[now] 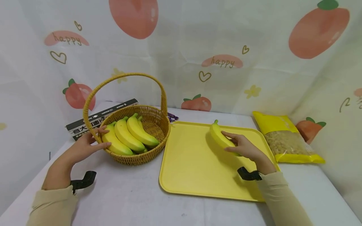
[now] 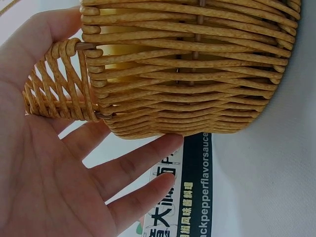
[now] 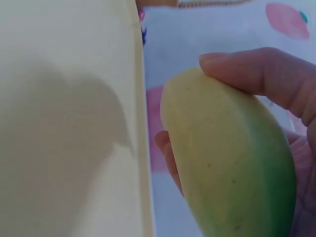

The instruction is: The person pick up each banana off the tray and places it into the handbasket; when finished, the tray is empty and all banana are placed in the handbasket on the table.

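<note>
A woven basket (image 1: 133, 160) with a tall hoop handle stands at the left, holding several yellow bananas (image 1: 127, 135) with green tips. My left hand (image 1: 85, 146) holds it at the left rim, by the foot of the handle. In the left wrist view, the thumb and fingers of that hand (image 2: 64, 168) lie on either side of the handle's foot, some fingers fairly straight against the wall. Over the yellow tray (image 1: 186, 169), my right hand (image 1: 244, 146) grips a single banana (image 1: 219, 136). The right wrist view shows this banana (image 3: 222, 153) between thumb and fingers, above the tray.
Behind the basket lies a long black and white box (image 1: 101, 114) with printed lettering. Small purple-wrapped items (image 1: 172, 117) lie between basket and tray. A yellow, partly clear bag (image 1: 285, 138) sits right of the tray. A printed cloth backdrop rises behind the table.
</note>
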The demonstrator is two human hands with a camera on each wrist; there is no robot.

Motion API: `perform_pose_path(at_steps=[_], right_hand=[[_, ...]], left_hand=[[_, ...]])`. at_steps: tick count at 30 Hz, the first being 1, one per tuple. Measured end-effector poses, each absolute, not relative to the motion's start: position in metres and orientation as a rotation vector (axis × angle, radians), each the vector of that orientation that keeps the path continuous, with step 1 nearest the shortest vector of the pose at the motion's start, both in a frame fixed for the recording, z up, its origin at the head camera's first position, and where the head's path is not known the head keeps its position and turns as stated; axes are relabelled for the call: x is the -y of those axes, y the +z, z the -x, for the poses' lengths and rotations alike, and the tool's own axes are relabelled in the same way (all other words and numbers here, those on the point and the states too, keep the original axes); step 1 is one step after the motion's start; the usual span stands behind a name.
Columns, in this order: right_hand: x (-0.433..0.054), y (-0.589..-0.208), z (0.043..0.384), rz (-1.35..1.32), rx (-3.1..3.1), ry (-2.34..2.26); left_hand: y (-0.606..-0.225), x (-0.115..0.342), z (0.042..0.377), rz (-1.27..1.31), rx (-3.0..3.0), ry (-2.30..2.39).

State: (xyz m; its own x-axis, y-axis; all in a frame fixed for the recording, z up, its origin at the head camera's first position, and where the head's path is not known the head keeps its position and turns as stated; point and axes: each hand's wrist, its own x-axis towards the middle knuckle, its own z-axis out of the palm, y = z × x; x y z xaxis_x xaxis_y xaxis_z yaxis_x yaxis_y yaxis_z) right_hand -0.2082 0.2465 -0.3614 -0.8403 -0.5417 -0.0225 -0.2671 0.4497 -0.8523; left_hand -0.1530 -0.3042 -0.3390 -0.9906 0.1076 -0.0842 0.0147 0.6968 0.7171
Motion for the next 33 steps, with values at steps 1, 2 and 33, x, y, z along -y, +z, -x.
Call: perform_pose_path(at_steps=[1, 2, 33], right_hand=[[-0.24, -0.36, 0.21, 0.703, -2.404, -1.337], [-0.234, -0.359, 0.212, 0.71, -2.391, -1.345], [-0.094, -0.31, 0.23, 1.053, -2.186, -1.264]], left_hand=[[-0.339, 0.304, 0.153, -0.098, -2.782, 1.174], [-0.339, 0.304, 0.153, -0.098, -2.783, 1.172], [-0.34, 0.304, 0.154, -0.109, -2.778, 1.203]])
